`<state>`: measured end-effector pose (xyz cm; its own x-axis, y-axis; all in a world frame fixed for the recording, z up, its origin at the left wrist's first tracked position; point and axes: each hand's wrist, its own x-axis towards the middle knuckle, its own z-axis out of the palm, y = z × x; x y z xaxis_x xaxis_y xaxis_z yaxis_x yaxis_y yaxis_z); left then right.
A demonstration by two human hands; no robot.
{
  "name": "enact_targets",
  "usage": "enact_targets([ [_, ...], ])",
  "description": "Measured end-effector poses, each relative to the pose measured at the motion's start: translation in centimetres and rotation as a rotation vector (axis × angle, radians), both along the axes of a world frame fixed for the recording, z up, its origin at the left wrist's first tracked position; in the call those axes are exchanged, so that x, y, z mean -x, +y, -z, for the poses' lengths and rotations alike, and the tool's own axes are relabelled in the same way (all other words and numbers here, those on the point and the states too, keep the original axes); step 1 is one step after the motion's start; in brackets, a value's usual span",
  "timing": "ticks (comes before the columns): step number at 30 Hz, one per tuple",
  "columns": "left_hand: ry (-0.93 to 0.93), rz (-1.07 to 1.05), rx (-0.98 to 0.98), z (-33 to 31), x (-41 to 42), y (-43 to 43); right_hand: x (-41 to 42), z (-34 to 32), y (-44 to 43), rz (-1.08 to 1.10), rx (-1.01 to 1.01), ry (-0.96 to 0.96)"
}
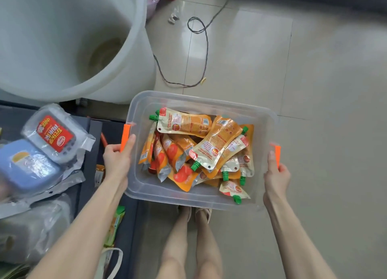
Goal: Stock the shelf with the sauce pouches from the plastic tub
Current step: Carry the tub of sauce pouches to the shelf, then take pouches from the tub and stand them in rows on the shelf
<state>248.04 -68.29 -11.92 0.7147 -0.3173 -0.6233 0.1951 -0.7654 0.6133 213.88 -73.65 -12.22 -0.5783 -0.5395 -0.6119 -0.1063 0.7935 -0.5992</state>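
Both forearms reach forward, and each hand clasps one short end of the plastic tub (pixel 144 186). The left hand (pixel 117 159) curls under the rim with its thumb laid along an orange latch (pixel 125 137). The right hand (pixel 276 176) grips the opposite rim beside a second latch (pixel 278 155), its fingers hidden beneath. Sauce pouches (pixel 201 151) with green caps lie heaped from the tub's centre toward its right edge, leaving a bare strip along the left and near edges. Wrapped containers (pixel 50 136) sit on the dark shelf (pixel 95 132) just left of the tub, and a white bucket (pixel 62 38) stands beyond it.
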Motion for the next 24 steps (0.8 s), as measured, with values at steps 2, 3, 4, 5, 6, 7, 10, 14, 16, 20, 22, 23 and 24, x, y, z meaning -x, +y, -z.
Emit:
enact_targets([
  [2,-0.01,0.023,0.015,0.8,0.1,0.6,0.2,0.9,0.6,-0.027,-0.009,0.015],
  [3,-0.013,0.035,0.023,1.0,0.1,0.9,0.3,1.1,0.8,-0.037,-0.011,0.019],
  [4,-0.019,0.046,0.031,1.0,0.2,1.0,0.3,1.2,0.9,-0.049,-0.008,0.023],
  [5,-0.028,0.056,0.039,1.0,0.3,1.0,0.3,1.2,0.9,-0.062,-0.002,0.029],
  [6,-0.04,0.069,0.045,1.0,0.5,0.9,0.3,1.3,0.8,-0.078,0.007,0.037],
  [7,-0.058,0.086,0.049,0.9,0.7,0.9,0.3,1.3,0.9,-0.096,0.019,0.045],
  [10,-0.129,0.156,0.041,0.5,1.3,1.2,0.2,1.0,1.6,-0.157,0.052,0.06],
  [14,-0.162,0.259,0.01,-0.7,2.4,2.0,-0.4,-0.4,2.2,-0.264,0.017,0.076],
  [16,-0.173,0.307,-0.039,-1.5,3.4,2.7,-1.2,-1.5,2.8,-0.344,-0.019,0.155],
  [20,-0.273,0.362,-0.027,-3.4,6.6,3.9,-4.1,-3.9,5.0,-0.424,0.068,0.31],
  [22,-0.343,0.373,0.038,-3.7,8.0,3.8,-5.7,-4.4,5.7,-0.446,0.172,0.285],
  [23,-0.351,0.373,0.072,-3.7,8.5,3.4,-6.4,-4.4,5.7,-0.438,0.192,0.212],
  [24,-0.323,0.365,0.097,-3.5,8.9,2.8,-7.1,-4.1,5.4,-0.41,0.179,0.108],
])
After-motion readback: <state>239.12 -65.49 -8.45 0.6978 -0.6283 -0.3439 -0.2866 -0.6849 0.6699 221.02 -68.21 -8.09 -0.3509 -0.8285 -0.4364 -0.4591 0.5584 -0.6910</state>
